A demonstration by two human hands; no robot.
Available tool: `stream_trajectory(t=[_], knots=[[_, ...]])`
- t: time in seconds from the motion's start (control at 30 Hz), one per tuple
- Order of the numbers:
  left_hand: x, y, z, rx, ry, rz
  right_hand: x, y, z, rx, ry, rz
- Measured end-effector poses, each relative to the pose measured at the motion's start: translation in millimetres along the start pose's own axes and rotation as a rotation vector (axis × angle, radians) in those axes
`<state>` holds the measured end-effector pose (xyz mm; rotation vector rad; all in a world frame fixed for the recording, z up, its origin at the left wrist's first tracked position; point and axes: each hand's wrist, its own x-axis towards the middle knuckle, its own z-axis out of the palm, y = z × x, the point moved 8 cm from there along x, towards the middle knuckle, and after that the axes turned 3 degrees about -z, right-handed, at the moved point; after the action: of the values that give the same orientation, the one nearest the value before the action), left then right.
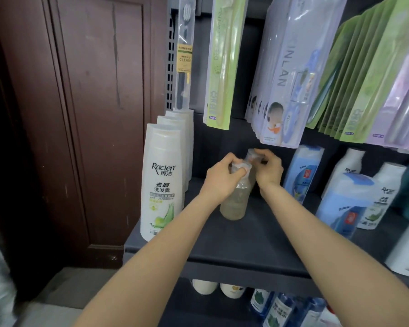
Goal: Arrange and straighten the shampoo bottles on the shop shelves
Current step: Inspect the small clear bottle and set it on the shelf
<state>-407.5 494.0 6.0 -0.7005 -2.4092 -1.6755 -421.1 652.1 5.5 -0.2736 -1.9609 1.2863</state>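
Clear, pale-liquid bottles (234, 204), 2 upright on shelf (246, 244), caps pinched by both hands' fingers (242, 170).

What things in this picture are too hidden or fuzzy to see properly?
All in the head view:
- Clear bottles: tops hidden by the left hand and right hand, so neither grip can be read exactly; the label is too blurred to read.
- White Raclen bottles: those behind are mostly hidden by the front one.
- Lower-shelf bottles: cut off by the shelf and the bottom edge.
- Toothbrush packs: cut off by the top and right edges.
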Motion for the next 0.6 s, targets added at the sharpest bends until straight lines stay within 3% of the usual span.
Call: stream_trajectory(t=[0.17, 0.37, 0.6], knots=[[0.0, -0.7, 0.4, 0.0, 0.013, -0.007, -19.9, -0.4, -22.2, -0.097, 0.039, -0.047], [-2.4, -0.7, 2.1, -0.019, 0.024, -0.017, -54.3, -13.3, -46.1, -0.112, -0.029, -0.196], [-7.4, -4.7, 7.4, 0.015, 0.075, -0.028, -79.2, -33.5, -65.0, -0.074, -0.137, -0.235]])
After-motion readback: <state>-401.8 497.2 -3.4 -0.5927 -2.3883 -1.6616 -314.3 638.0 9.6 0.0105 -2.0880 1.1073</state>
